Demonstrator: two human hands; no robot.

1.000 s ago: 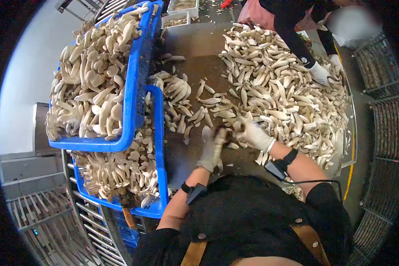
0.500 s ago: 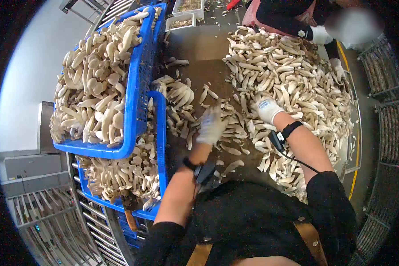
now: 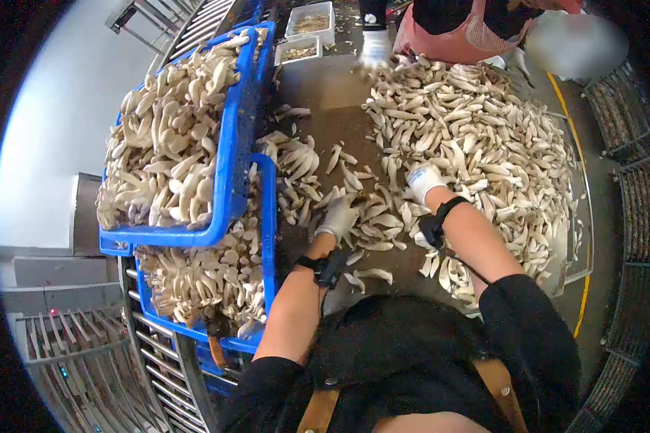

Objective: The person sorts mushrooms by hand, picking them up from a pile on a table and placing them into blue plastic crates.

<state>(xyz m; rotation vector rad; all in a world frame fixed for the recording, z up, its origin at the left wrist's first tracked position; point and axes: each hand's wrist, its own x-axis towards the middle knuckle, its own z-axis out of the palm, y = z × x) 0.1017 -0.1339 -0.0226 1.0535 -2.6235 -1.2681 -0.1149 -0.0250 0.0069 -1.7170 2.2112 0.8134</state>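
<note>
My left hand [image 3: 337, 219], in a white glove, is low over the loose mushrooms [image 3: 378, 225] in the middle of the table. Its fingers are slightly blurred and look closed round a pale, long-stemmed mushroom [image 3: 329, 197]. At the near left edge of the large mushroom heap [image 3: 477, 137] is my right hand [image 3: 424, 182], also gloved. Its fingers curl downward, and what lies under them is hidden. A smaller group of mushrooms [image 3: 296, 156] lies to the left, beside the blue crates.
A blue crate [image 3: 227, 151] full of mushrooms rests above another filled blue crate [image 3: 269, 238] on my left. Across the table, a co-worker's gloved hand [image 3: 375, 50] is at the heap's far edge. Two white tubs [image 3: 332, 25] stand at the back.
My left hand has come down and slightly nearer, among the mushrooms. My right hand has shifted a little left. The co-worker's gloved hand now shows at the far left of the heap.
</note>
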